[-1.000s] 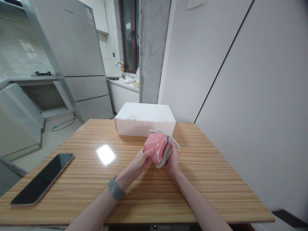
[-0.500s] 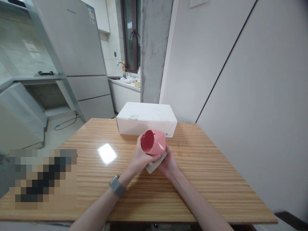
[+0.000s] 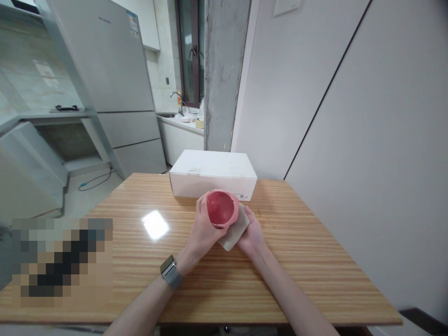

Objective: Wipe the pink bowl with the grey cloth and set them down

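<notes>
A pink cup is tilted on its side with its dark pink inside facing me. My left hand is wrapped round its left side and underside. A folded beige cloth lies under and to the right of the cup, and my right hand grips it from below, pressed against the cup. Both hands hover just above the wooden table, in front of a shut white box. A grey watch sits on my left wrist.
A blurred-out dark flat object lies at the table's left front. A white wall stands close on the right. Behind the table are a concrete pillar, a grey fridge and a counter with a sink.
The cup has been turned: its bottom faced me a second ago, now its opening does. The cloth went from wrapped over the cup's right side to below it.
</notes>
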A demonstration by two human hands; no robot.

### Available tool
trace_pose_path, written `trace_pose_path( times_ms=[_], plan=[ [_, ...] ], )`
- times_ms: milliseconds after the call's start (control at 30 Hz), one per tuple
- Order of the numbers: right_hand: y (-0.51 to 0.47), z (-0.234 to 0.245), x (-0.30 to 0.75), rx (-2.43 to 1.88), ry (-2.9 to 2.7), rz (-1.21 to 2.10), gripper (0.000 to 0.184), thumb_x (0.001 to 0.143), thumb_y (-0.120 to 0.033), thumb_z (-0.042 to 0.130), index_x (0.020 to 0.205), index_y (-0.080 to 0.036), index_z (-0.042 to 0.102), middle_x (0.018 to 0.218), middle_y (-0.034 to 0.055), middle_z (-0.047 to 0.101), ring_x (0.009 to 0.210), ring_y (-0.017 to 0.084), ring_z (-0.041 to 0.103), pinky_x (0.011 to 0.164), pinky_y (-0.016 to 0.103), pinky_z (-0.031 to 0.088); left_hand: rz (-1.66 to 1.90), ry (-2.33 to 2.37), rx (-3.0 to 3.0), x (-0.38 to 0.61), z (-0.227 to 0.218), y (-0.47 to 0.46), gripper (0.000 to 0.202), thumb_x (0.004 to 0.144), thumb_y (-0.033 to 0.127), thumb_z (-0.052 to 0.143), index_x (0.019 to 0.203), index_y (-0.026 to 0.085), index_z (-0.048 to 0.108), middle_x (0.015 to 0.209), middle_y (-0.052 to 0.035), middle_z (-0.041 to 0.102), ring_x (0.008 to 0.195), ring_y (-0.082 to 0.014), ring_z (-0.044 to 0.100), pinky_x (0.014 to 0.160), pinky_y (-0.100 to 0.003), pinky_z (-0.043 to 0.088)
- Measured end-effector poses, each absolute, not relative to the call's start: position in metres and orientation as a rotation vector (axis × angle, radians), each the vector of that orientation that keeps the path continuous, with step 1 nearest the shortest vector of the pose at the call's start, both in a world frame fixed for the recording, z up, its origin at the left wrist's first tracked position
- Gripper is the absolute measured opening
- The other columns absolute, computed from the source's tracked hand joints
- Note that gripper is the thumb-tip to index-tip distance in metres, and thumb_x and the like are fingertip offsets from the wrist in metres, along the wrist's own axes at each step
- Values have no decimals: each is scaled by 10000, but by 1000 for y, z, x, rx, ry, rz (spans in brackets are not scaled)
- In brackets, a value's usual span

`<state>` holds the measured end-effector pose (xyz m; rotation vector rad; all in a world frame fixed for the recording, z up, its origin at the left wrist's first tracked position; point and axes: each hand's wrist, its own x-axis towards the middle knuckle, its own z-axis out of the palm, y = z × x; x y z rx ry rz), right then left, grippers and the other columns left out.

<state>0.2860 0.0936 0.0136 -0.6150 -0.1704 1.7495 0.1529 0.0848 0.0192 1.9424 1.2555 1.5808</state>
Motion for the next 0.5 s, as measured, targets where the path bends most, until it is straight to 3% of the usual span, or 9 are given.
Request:
trace_pose_path(
  times_ms=[367, 500],
  plan=[
    [105, 2, 295, -587, -520, 1393, 380, 838, -456, 466, 999, -176, 665, 997, 37, 712, 1031, 231, 615, 974, 393, 421, 1264, 954, 1654, 158, 14, 80, 845, 464, 180, 823, 1218, 233, 445, 1220, -72, 527, 1139, -275, 501, 991, -455, 393],
    [100, 3, 287, -620, -473, 1399, 382, 823, -489, 494, 974, -184, 667, 909, 33, 726, 923, 228, 652, 907, 396, 466, 1149, 917, 1276, 163, 9, 82, 748, 497, 213, 819, 1146, 181, 447, 1175, -107, 567, 1069, -256, 559, 923, -408, 447]
  ],
)
